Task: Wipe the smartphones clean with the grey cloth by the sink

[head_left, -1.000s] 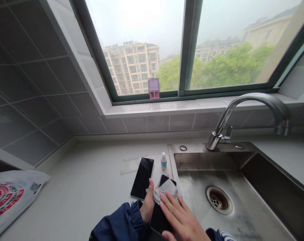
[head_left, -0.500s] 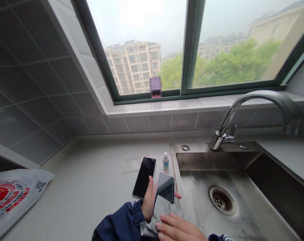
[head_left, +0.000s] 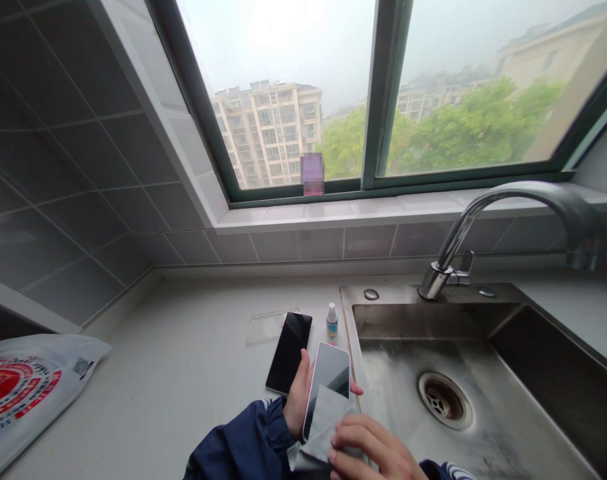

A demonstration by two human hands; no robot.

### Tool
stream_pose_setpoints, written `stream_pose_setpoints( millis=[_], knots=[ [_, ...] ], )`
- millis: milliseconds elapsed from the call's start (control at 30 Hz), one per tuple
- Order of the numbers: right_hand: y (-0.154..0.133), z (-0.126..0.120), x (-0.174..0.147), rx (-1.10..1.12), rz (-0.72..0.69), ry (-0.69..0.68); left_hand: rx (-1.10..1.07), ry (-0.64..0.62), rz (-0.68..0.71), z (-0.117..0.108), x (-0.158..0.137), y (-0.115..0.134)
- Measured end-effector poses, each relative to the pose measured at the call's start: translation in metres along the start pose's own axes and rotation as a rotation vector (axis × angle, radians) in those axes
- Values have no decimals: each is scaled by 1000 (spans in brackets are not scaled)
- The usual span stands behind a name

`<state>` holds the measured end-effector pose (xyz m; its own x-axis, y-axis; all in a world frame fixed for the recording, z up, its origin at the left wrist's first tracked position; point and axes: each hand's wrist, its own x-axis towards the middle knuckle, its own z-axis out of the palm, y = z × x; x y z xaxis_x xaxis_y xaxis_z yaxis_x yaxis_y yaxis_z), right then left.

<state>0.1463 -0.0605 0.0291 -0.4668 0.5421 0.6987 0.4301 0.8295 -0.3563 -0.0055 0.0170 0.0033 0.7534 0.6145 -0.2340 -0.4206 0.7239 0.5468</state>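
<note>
My left hand (head_left: 297, 399) wraps round a phone (head_left: 332, 365) with a dark, shiny screen, held tilted over the counter beside the sink. Over the lower part of that screen lies a grey cleaning cloth (head_left: 326, 417) with zigzag edges. My right hand (head_left: 376, 448) has its fingers on the cloth, pressing it against the phone. Behind my left hand a second black phone (head_left: 289, 353) lies flat on the counter. A small spray bottle (head_left: 332, 320) with a white cap stands upright just past the held phone.
A clear phone case (head_left: 263, 328) lies by the black phone. To the right is a steel sink (head_left: 398, 373) with a drain (head_left: 444, 400) and a curved faucet (head_left: 446, 247). A white plastic bag (head_left: 38, 387) with red print rests at the left on the counter (head_left: 148, 373).
My right hand has shifted slightly right on the phone, and its fingers are more bent. The cloth lies differently, with a pointed corner up the screen. My left hand keeps its hold.
</note>
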Motion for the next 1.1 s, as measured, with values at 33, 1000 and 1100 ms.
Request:
stream_pose_setpoints(
  millis=[33,1000,1100],
  knots=[
    [0,-1,1,5,3,2,-16,28,23,1,0,0],
    [2,2,1,-65,40,43,15,82,-69,0,1,-4],
    [0,2,2,-79,38,48,31,124,-72,-2,2,-4]
  ],
)
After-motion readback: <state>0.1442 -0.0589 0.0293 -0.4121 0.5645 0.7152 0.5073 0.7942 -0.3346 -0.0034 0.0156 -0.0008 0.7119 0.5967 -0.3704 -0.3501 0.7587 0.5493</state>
